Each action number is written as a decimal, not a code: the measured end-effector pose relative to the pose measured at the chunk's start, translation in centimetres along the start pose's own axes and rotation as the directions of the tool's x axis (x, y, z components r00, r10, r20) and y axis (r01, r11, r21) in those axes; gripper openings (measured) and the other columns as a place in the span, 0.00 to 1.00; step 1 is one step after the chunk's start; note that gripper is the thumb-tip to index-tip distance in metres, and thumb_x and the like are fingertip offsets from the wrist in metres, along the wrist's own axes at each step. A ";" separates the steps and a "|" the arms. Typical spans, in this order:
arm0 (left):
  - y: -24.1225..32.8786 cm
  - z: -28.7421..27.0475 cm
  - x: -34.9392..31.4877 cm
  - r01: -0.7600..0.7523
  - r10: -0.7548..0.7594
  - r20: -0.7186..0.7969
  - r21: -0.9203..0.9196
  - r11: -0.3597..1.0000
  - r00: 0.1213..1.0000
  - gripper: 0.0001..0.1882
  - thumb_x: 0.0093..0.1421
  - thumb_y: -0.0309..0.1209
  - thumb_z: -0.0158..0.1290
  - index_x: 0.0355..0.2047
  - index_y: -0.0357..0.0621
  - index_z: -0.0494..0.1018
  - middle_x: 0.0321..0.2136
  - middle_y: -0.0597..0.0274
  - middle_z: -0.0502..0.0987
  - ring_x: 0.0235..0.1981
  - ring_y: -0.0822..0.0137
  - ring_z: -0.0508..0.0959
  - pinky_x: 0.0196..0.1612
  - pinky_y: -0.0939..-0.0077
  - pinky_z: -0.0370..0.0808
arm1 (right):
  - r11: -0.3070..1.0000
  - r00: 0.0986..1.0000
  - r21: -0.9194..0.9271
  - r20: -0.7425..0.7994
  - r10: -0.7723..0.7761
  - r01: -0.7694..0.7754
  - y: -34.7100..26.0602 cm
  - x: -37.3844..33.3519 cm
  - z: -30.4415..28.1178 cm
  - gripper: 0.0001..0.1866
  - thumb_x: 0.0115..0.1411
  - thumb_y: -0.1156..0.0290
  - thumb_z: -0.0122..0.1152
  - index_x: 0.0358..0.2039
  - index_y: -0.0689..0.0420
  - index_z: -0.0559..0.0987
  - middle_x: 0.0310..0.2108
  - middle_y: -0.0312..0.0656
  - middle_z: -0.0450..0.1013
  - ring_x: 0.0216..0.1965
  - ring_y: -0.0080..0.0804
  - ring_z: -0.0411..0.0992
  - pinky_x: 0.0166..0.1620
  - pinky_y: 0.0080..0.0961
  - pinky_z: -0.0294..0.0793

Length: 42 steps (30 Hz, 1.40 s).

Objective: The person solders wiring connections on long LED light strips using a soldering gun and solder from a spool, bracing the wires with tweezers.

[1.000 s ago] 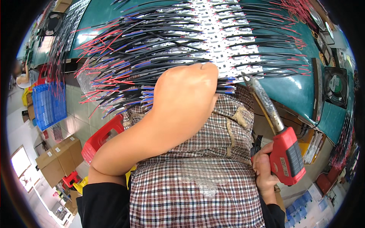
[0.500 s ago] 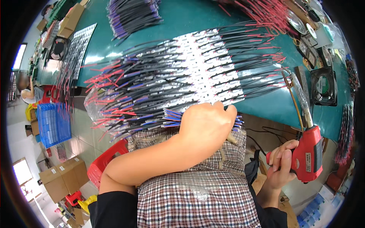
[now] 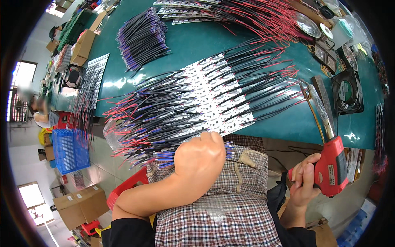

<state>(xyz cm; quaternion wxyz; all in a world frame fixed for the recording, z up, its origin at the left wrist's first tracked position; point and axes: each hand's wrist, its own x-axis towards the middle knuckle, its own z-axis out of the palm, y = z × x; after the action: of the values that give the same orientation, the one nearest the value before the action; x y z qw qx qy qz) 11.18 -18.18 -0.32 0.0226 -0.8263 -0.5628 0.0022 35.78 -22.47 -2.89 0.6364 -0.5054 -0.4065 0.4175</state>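
Observation:
My left hand (image 3: pixel 200 155) is closed around a bundle of short blue-tipped wires (image 3: pixel 164 159) at the table's near edge. The wire ends stick out on both sides of the fist. Just beyond it lies a white panel of small circuit boards (image 3: pixel 214 111), with black leads, red- and blue-tipped, fanning out left and right. My right hand (image 3: pixel 303 177) grips a red soldering gun (image 3: pixel 334 166) by its handle, fingers wrapped round it. The gun points up and away, and its tip, beside a thin brass-coloured tube (image 3: pixel 314 117), is near the ends of the right-hand leads.
A pile of purple-ended black wires (image 3: pixel 142 39) lies farther back on the green table (image 3: pixel 279 127). More wired boards (image 3: pixel 193 12) lie at the far side. At right stand a black fan (image 3: pixel 347 92) and a metal bar (image 3: pixel 323 92). A blue crate (image 3: pixel 70 152) is at left.
The view has shifted, showing more of the table's far side. My left hand, with the wires, has moved a little left and nearer my body. My right hand still holds the soldering gun.

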 end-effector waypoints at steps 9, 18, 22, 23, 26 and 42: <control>0.4 0.8 1.9 -0.026 0.029 0.058 -0.055 0.998 0.998 0.36 0.43 0.30 0.66 0.57 0.44 0.73 0.24 0.60 0.74 0.22 0.62 0.79 0.22 0.68 0.75 | 1.000 1.000 0.017 0.014 -0.009 0.009 0.2 0.2 -0.2 0.07 0.66 0.75 0.51 0.44 0.62 0.70 0.25 0.35 0.64 0.13 0.14 0.52 0.20 0.16 0.57; 0.4 0.4 0.9 0.025 -0.062 0.235 0.158 0.987 0.970 0.45 0.45 0.42 0.71 0.59 0.28 0.69 0.23 0.58 0.75 0.21 0.65 0.79 0.22 0.73 0.75 | 0.998 1.000 0.057 0.011 0.022 -0.023 0.4 0.7 -0.3 0.08 0.66 0.76 0.51 0.45 0.63 0.70 0.24 0.34 0.64 0.14 0.14 0.53 0.20 0.16 0.57; 0.1 -0.3 1.6 0.102 -0.124 0.285 0.090 0.991 0.951 0.41 0.45 0.41 0.71 0.56 0.31 0.72 0.23 0.59 0.75 0.20 0.64 0.79 0.21 0.72 0.75 | 0.997 0.999 0.074 0.005 0.034 -0.035 0.3 1.0 -0.4 0.08 0.66 0.77 0.51 0.45 0.63 0.70 0.25 0.35 0.64 0.14 0.14 0.53 0.20 0.16 0.57; 0.1 -0.3 2.0 0.057 -0.066 0.207 0.049 0.997 0.976 0.39 0.45 0.40 0.70 0.55 0.32 0.73 0.22 0.59 0.75 0.20 0.63 0.79 0.21 0.72 0.75 | 0.997 1.000 0.070 0.005 0.030 -0.030 0.3 1.1 -0.4 0.08 0.66 0.77 0.51 0.46 0.63 0.70 0.25 0.35 0.64 0.14 0.14 0.53 0.20 0.16 0.57; 0.1 0.0 3.3 0.025 -0.028 0.103 0.025 0.999 0.994 0.36 0.46 0.38 0.69 0.55 0.36 0.73 0.22 0.59 0.76 0.20 0.62 0.80 0.21 0.70 0.75 | 0.997 1.000 0.078 0.015 0.013 -0.014 0.4 1.2 -0.1 0.09 0.66 0.77 0.50 0.46 0.63 0.70 0.25 0.35 0.65 0.14 0.14 0.53 0.20 0.16 0.57; -1.8 0.0 3.9 0.139 -0.142 0.078 0.043 0.989 0.987 0.22 0.52 0.25 0.55 0.47 0.25 0.77 0.18 0.58 0.76 0.15 0.65 0.78 0.16 0.73 0.74 | 0.997 0.999 0.071 -0.002 0.032 -0.031 0.2 1.9 0.2 0.10 0.67 0.76 0.52 0.47 0.64 0.71 0.25 0.35 0.64 0.14 0.13 0.52 0.20 0.15 0.57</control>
<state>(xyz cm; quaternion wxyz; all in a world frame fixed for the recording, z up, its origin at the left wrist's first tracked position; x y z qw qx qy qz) 10.92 -13.89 -0.18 0.0154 -0.7831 -0.6201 0.0446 36.16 -20.58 -2.88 0.6480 -0.4893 -0.3823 0.4410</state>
